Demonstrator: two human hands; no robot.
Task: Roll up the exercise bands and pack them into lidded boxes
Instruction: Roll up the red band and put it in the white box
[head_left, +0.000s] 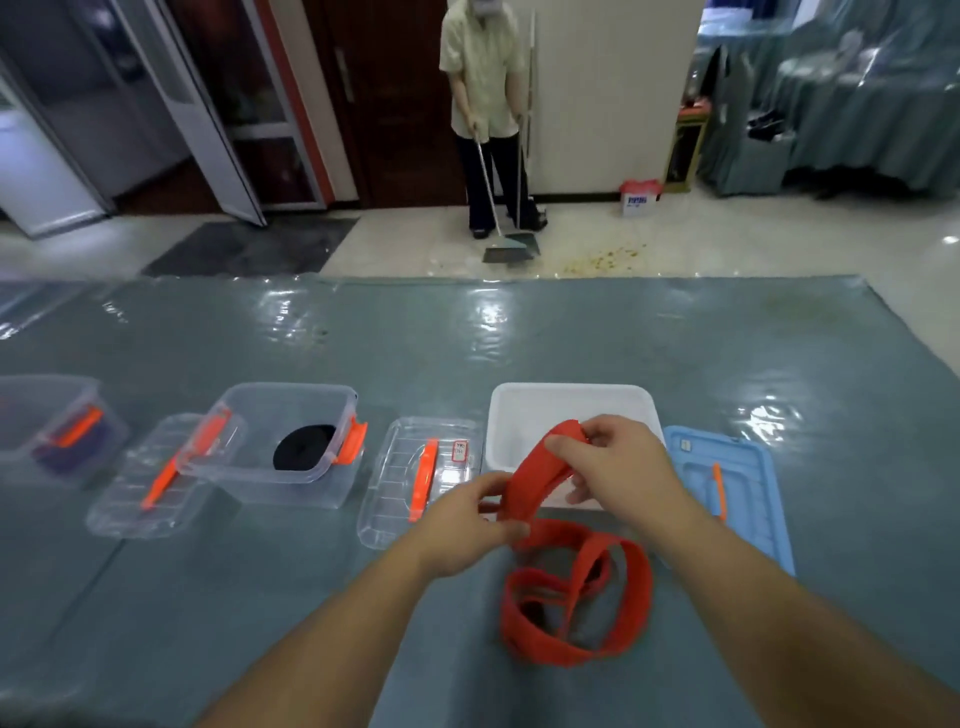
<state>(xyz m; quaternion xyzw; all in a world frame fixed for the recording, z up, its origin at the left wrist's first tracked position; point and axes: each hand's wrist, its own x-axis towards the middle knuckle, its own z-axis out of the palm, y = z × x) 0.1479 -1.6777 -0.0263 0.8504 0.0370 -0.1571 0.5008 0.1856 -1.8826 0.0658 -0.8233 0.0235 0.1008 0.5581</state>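
A long red exercise band (576, 597) lies in loose loops on the table in front of me. One end is lifted and held taut between both hands. My left hand (467, 525) pinches the band lower down, and my right hand (618, 457) grips its upper end above the white box (524, 410). To the left stands a clear box (311, 410) with orange latches, holding a rolled black band (304, 447). At the far left edge another clear box (47, 410) contains a purple band.
Two clear lids with orange handles (150, 493) (415, 478) lie flat beside the boxes, and a blue lid (737, 483) rests right of the white box. The table (467, 338) has a glossy grey-green cover. Beyond it a person (488, 104) sweeps the floor.
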